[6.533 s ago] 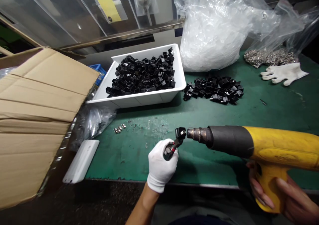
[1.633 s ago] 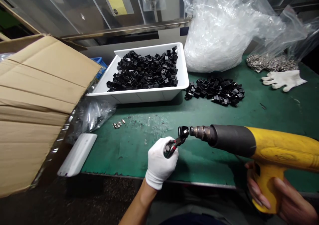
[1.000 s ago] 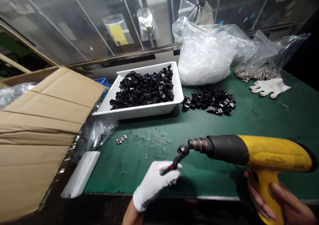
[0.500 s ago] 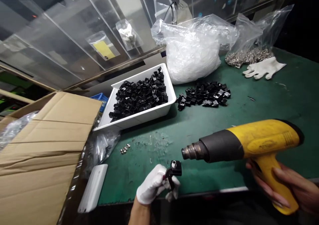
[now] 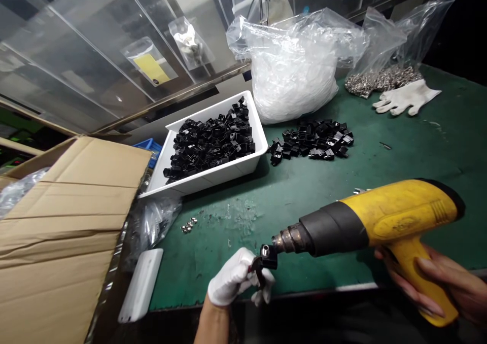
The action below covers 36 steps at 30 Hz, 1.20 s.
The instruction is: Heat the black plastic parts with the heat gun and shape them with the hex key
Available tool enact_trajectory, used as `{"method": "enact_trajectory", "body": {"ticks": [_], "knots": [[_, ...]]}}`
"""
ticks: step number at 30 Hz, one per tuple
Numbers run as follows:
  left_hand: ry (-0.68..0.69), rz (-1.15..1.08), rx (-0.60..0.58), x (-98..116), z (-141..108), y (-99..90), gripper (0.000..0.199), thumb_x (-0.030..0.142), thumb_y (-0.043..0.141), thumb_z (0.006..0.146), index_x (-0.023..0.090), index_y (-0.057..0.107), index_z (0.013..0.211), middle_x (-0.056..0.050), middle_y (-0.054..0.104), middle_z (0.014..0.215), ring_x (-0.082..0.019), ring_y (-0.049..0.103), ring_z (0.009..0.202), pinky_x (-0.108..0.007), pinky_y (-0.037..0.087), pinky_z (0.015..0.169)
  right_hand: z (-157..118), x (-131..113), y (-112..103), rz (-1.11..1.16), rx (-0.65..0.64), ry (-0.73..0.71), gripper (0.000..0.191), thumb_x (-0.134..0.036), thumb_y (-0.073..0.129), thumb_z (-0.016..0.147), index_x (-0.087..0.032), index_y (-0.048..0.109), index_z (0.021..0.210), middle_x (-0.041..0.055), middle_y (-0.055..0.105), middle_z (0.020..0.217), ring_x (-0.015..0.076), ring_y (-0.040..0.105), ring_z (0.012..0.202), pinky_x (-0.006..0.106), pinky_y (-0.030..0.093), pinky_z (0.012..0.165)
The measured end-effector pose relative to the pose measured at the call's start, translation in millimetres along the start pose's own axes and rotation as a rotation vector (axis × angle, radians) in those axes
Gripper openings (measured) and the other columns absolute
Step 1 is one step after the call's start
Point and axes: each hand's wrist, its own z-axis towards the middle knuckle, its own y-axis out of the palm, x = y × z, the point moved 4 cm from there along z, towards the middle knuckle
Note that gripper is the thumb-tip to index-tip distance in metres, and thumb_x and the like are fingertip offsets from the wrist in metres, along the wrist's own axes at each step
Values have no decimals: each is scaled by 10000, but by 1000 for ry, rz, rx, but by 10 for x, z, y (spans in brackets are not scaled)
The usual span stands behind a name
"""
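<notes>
The green tabletop (image 5: 418, 151) spreads out before you, and a cardboard box (image 5: 64, 227) fills the left side with its flap bent down toward you. A stuffed clear bag (image 5: 292, 75) stands at the back, beside a white tray (image 5: 216, 177) heaped with black parts (image 5: 209, 143). Nearer you is the yellow heat gun (image 5: 407, 212), its body sloping down leftward to the stepped metal nozzle (image 5: 291, 239).

Your bare right hand (image 5: 441, 278) comes in from the right edge, clamped on the gun's handle — fingers wrapped around its front, thumb laid across the side. Your gloved left hand (image 5: 238, 278) is low near the table's front edge, the forearm rising from below and the fingers curled tight around a pair of dark pliers (image 5: 259, 274), whose head points up and away from you.

Right of the tray lies a loose pile of black parts (image 5: 312, 140); farther right, a spare white glove (image 5: 407, 98) rests flat in front of a bag of metal pieces (image 5: 384, 80). A white oblong case (image 5: 141, 285) sits by the left front edge.

The black piece (image 5: 271, 259) you are working on is at the pliers' head, a silvery fitting (image 5: 265, 250) facing you, right at the nozzle's tip — whether they touch, you cannot tell. A few small metal fittings (image 5: 189, 226) lie to the left.
</notes>
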Motion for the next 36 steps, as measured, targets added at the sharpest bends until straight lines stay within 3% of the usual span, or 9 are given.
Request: {"method": "enact_trajectory", "body": {"ticks": [6,15,28,36], "knots": [[2,12,-22,14,14,-3,771,717,653,781,-33,777,907,-223,715,627,-186,606,415,-237,415,370,-5,-89,96,-33,-3,24,487,-581,576,943,-195,637,1234,78,685,755,50,444,412,213,378,459],[40,31,-32,204,76,171,636,637,690,798,19,754,662,-144,655,519,-131,525,364,-209,358,338,-25,-78,102,42,41,40,454,-550,614,932,-196,648,1215,84,698,742,46,462,403,204,349,456],[28,-23,-34,101,19,37,718,645,573,861,-43,779,873,-214,703,605,-180,577,386,-245,385,334,-36,-88,116,13,141,82,494,-578,672,858,-183,707,1152,75,687,695,59,485,380,185,395,428],[-41,-7,-38,150,-9,-10,709,654,601,831,-30,786,862,-215,710,606,-169,559,370,-247,388,337,-55,-59,63,15,192,85,474,-555,683,843,-200,711,1155,80,674,682,85,485,370,215,398,411]]}}
